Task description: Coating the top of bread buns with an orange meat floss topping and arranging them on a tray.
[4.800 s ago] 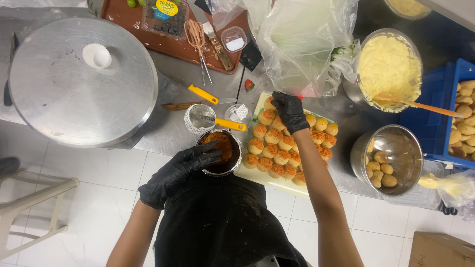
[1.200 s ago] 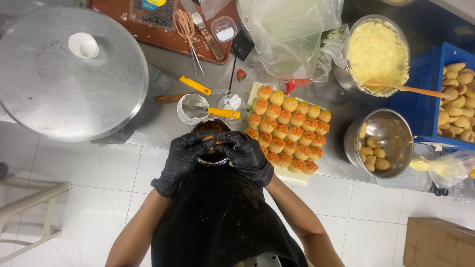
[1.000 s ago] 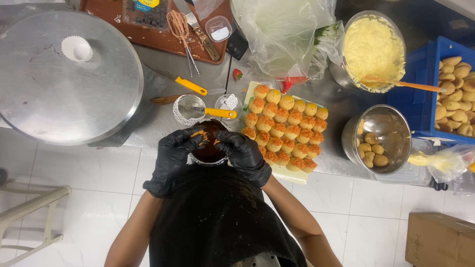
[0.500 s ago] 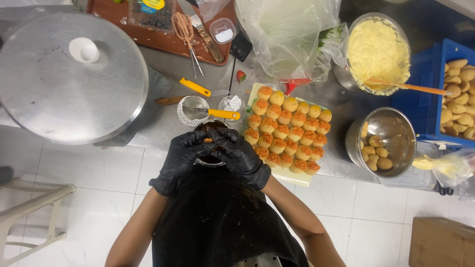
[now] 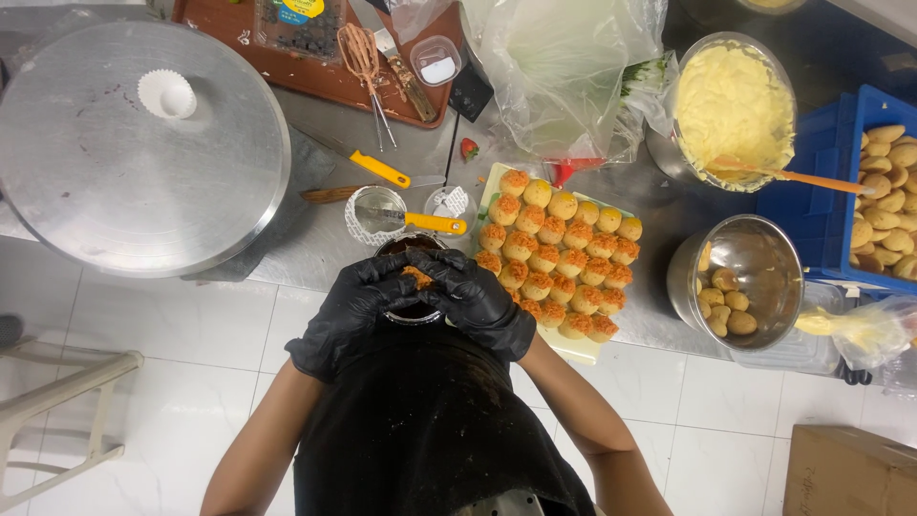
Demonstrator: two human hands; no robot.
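Both hands wear black gloves and meet over a small dark bowl [image 5: 413, 306] at the near edge of the steel counter [image 5: 315, 253]. The left hand [image 5: 349, 311] and right hand [image 5: 475, 298] curl their fingers together around a small orange-crumbed ball [image 5: 416, 277] held just above the bowl. Just right of the bowl a pale board [image 5: 587, 352] carries rows of crumbed balls [image 5: 559, 250], reaching the near edge. A clear box with a round blue and yellow label [image 5: 304, 21] sits on the brown tray [image 5: 287, 72] at the far edge, near a clear plastic bag [image 5: 559, 67]. A big round metal lid [image 5: 134, 153] fills the left end. A cardboard box [image 5: 845, 473] stands on the tiled floor [image 5: 191, 382], which lies open below the near edge.
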